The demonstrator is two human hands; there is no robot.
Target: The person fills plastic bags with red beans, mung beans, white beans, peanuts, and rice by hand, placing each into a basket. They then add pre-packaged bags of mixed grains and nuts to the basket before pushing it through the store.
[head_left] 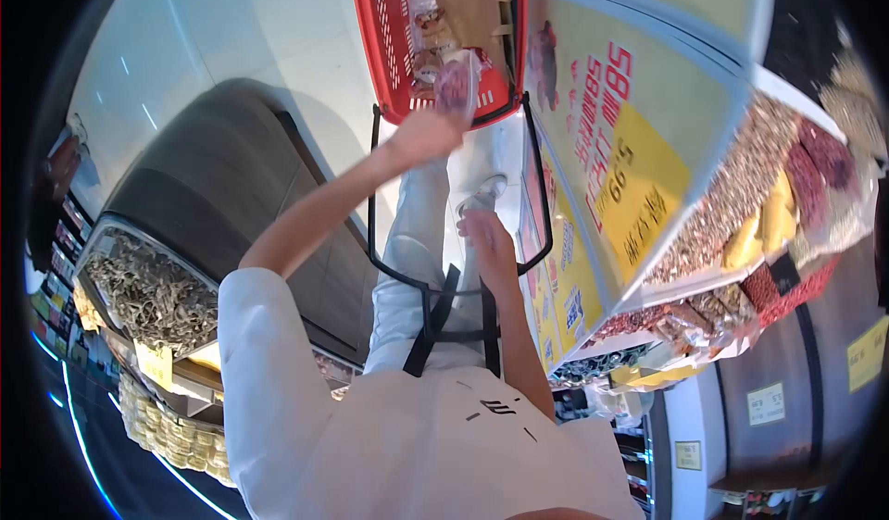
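Note:
My left hand [428, 137] is closed on a clear plastic bag with reddish contents [454, 85], held over the near end of a red shopping basket [391, 38]. Several packaged items and a brown cardboard piece [468, 6] lie inside the basket. Its black handle [374, 196] hangs toward my body, around my legs. Beside the handle's right part, in front of my leg, is my right hand [486, 235]. Its fingers are loosely bent and somewhat apart, with nothing visible in them.
To the right stands a display bin with a yellow price sign [639, 187], heaped with nuts or beans [732, 187] and bagged goods. At left, a dark wood counter [222, 168] has a bin of dried brown goods [143, 288]. Black straps [435, 335] hang before my waist.

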